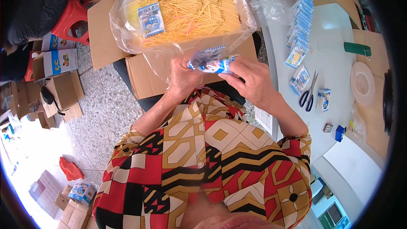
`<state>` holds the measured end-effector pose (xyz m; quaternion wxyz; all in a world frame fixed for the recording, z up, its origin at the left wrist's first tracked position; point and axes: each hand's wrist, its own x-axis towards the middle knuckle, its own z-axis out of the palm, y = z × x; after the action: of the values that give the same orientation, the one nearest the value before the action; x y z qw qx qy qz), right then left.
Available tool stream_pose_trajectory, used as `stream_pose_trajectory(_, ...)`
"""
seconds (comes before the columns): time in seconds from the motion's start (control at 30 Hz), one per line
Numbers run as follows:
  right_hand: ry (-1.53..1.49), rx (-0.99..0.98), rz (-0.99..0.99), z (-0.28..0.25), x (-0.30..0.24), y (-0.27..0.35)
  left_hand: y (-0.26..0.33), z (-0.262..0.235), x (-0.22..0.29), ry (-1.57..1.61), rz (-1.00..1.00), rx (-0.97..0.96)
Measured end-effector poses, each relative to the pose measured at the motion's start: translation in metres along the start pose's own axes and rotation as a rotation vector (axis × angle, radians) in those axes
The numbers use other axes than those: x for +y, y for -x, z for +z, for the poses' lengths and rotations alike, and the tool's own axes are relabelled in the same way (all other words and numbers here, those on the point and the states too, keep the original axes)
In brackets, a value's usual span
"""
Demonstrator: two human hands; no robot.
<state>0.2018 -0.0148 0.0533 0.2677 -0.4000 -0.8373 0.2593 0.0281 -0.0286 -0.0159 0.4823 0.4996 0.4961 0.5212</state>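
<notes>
Over the near edge of an open cardboard box, both my hands are closed on a small blue-and-white plastic packet (214,65). My left hand (183,75) pinches its left end, and my right hand (251,79) grips the right end between thumb and fingers. A printed flap rises behind it; whether that is the same packet or a second one I cannot tell. Thin yellow sticks (199,4) fill the box, which is lined with a clear plastic bag (125,21). On the sticks, at the left, lies another blue-and-white packet (151,19).
On the white table (328,65) at my right lie a row of packets (302,21), scissors (309,93), a green tool (357,49) and a tape roll (363,83). Cardboard boxes (63,91) and a red stool (70,19) stand on the speckled floor at left, near another person.
</notes>
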Motion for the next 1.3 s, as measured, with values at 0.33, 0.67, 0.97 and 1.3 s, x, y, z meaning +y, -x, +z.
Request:
stream_pose_trajectory(0.33, 0.312, -0.025, -0.171, -0.007, 0.000, -0.007, 0.010, 0.001, 0.020, -0.132, -0.163, -0.285)
stream_pose_trajectory(0.67, 0.241, -0.038, -0.206, -0.009, -0.014, -0.011, 0.012, -0.005, 0.005, -0.080, -0.099, -0.165)
stream_pose_trajectory(0.97, -0.311, 0.113, 0.228, -0.026, 0.014, -0.043, 0.010, -0.019, 0.013, 0.125, -0.145, -0.066)
stream_pose_trajectory(1.3, 0.176, -0.429, 0.353, 0.031, 0.126, -0.077, -0.009, -0.061, 0.008, 0.168, -0.080, 0.177)
